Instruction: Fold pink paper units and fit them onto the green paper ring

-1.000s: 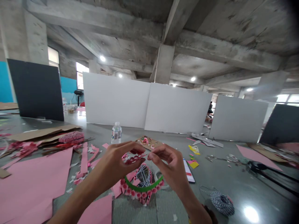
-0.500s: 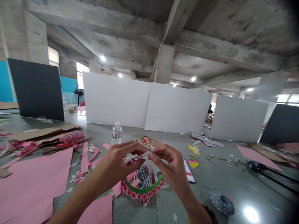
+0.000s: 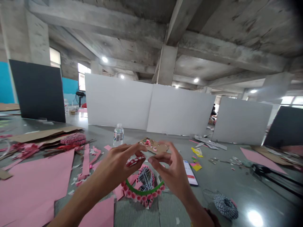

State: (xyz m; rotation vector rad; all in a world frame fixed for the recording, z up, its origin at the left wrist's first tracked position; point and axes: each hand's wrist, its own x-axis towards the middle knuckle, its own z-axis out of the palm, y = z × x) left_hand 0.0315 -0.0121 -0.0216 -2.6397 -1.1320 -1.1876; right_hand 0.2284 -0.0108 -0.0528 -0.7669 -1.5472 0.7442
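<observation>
My left hand (image 3: 125,159) is closed around the far side of a green hoop (image 3: 143,191) edged with small pink paper rolls (image 3: 144,198). Several of its rolls show between the thumb and fingers. Close to its fingertips is my right hand (image 3: 169,167), thumb and a finger pressed together and the forefinger raised and blurred. Whatever is in that pinch is too small to make out. Behind the hoop's opening lies a grey-and-white cord piece (image 3: 146,179) with a pink edge.
A water bottle (image 3: 118,135) and a cardboard piece (image 3: 161,148) with scraps stand beyond my hands. A phone (image 3: 190,173) and a cord coil (image 3: 225,205) lie right. Pink sheets (image 3: 35,186) and paper strips (image 3: 85,160) cover the left. White panels (image 3: 118,101) line the back.
My right hand's fingertips have parted slightly from my left's, and its forefinger has lifted. The white bit between them no longer shows. The hoop has shifted slightly left.
</observation>
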